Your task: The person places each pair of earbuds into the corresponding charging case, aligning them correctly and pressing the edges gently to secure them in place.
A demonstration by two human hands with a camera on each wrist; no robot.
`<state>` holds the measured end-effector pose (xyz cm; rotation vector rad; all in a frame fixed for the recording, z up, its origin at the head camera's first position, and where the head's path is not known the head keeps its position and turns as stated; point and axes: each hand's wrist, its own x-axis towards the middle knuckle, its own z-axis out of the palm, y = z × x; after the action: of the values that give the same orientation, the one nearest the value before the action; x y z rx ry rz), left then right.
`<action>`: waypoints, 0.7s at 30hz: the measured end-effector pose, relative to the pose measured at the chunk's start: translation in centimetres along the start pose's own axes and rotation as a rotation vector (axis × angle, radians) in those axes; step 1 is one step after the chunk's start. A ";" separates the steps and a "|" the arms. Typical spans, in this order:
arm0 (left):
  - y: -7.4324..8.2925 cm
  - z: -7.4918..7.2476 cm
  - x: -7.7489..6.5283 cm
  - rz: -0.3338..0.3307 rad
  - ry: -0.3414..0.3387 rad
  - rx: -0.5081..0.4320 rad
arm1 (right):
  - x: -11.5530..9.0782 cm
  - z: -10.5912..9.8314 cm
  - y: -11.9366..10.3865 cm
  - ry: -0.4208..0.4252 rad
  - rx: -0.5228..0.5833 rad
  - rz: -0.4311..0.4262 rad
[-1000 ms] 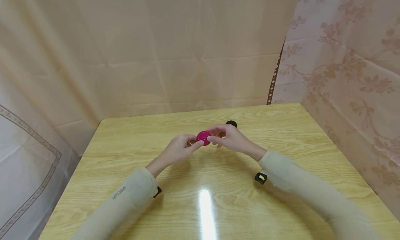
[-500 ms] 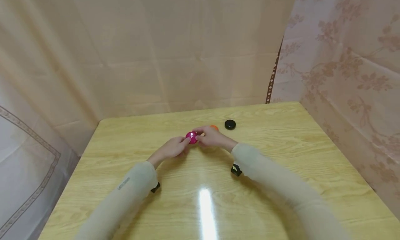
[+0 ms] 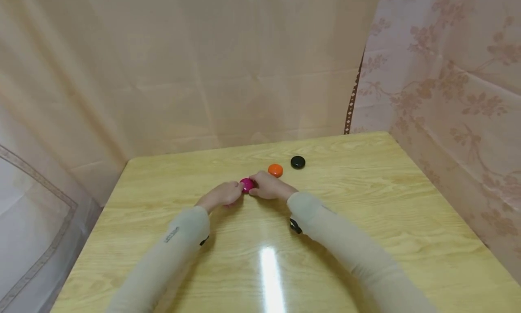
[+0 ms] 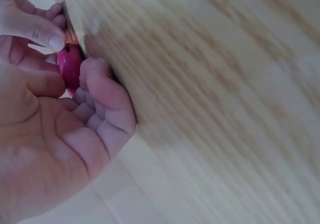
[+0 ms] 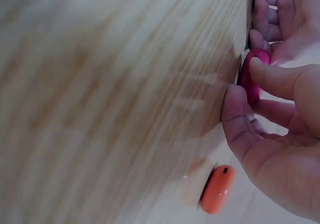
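A glossy magenta disc [image 3: 246, 185], small and rounded, lies between both hands near the middle of the table. My left hand [image 3: 221, 196] pinches its left side, and my right hand [image 3: 270, 186] grips the right side between thumb and fingers. In the left wrist view a small dark slot shows on the rim of the magenta disc [image 4: 70, 68]. The right wrist view has the magenta disc [image 5: 250, 77] at the tabletop, tilt unclear. Just beyond my right hand sits an orange disc [image 3: 275, 170], with a similar dark slot in its side.
A black disc [image 3: 298, 162] of like shape stands right of the orange one, toward the far edge. The wooden table [image 3: 346, 204] meets hanging cloth [image 3: 228, 68] at the back. Patterned cloth [image 3: 456, 96] hangs on the right.
Both hands have carried the magenta disc leftward and then slightly nearer, down toward the tabletop. My right hand's shift left has uncovered the orange and black discs, which stay in place.
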<state>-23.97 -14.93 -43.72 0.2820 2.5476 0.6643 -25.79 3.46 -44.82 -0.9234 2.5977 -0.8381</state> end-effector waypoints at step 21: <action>-0.8 -0.6 -0.7 -0.002 0.066 0.049 | -1.2 -0.8 -0.3 -0.005 -0.042 0.079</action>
<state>-23.76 -16.05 -43.40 0.2785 2.6298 0.6202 -25.05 4.35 -43.94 -0.8261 2.6383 -0.7631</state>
